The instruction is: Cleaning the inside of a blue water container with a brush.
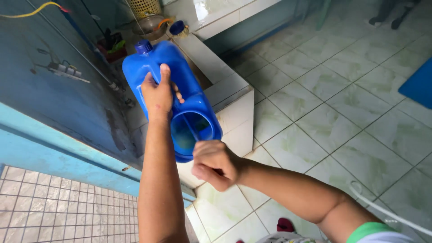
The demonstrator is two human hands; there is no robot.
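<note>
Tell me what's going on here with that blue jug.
A person holds a blue plastic jug tipped on its side, cut-open bottom toward the camera. The left hand grips the jug by its handle. The right hand is closed at the rim of the opening, pinching what looks like a thin stick or rod reaching inside. The jug's blue cap is on. All this happens above a white tiled ledge beside a blue wall.

Left hand point(158, 94) extended forward, fingers curled in a grip, right hand point(215, 164) fisted, elbow bent
</note>
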